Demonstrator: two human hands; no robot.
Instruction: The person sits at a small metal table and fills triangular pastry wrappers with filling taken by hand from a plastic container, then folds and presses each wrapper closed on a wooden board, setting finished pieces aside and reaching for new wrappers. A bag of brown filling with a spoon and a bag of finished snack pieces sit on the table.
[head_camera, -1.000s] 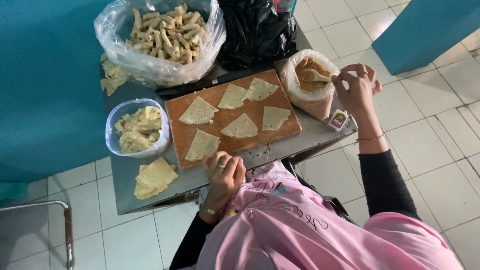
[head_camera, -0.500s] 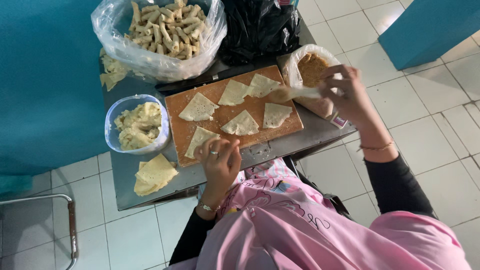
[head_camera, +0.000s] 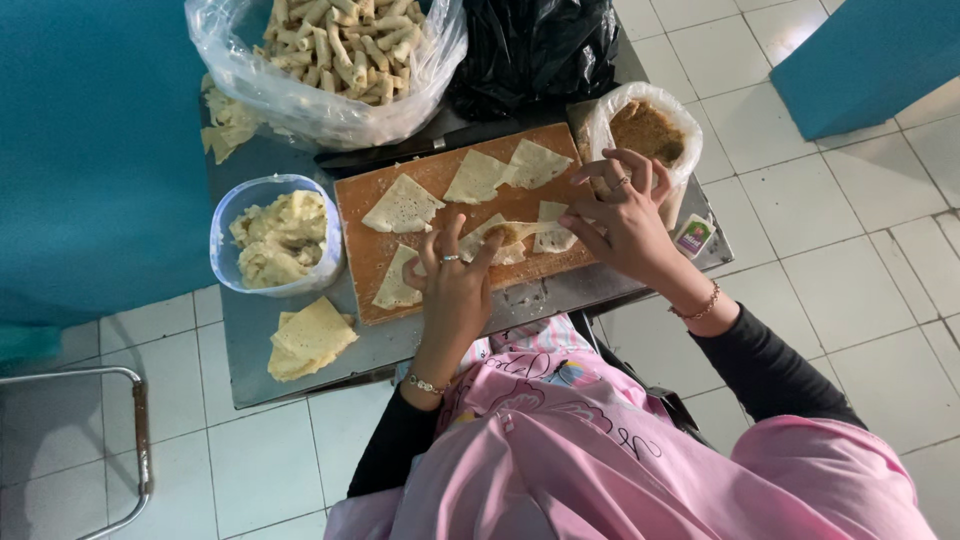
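Observation:
A wooden board (head_camera: 352, 262) on a metal table (head_camera: 240, 350) carries several pale triangular wrappers (head_camera: 402, 206). My left hand (head_camera: 455, 290) lies at the board's near edge, fingers spread, fingertips resting on the middle wrapper (head_camera: 505, 250). My right hand (head_camera: 625, 215) grips a pale spoon (head_camera: 522, 232) whose tip, loaded with brown filling, is over that same wrapper. A plastic-lined tub of brown filling (head_camera: 645, 128) stands just behind my right hand.
A clear bowl of pale mash (head_camera: 275, 238) sits left of the board, a stack of wrappers (head_camera: 310, 338) below it. Behind are a clear bag of rolled pieces (head_camera: 330, 50), a black bag (head_camera: 545, 40) and a dark knife (head_camera: 420, 148). A small packet (head_camera: 692, 236) lies right; a metal chair frame (head_camera: 135, 440) stands lower left.
My right hand carried the spoon from the filling tub leftward to the middle wrapper. My left hand moved up from the table edge onto the board.

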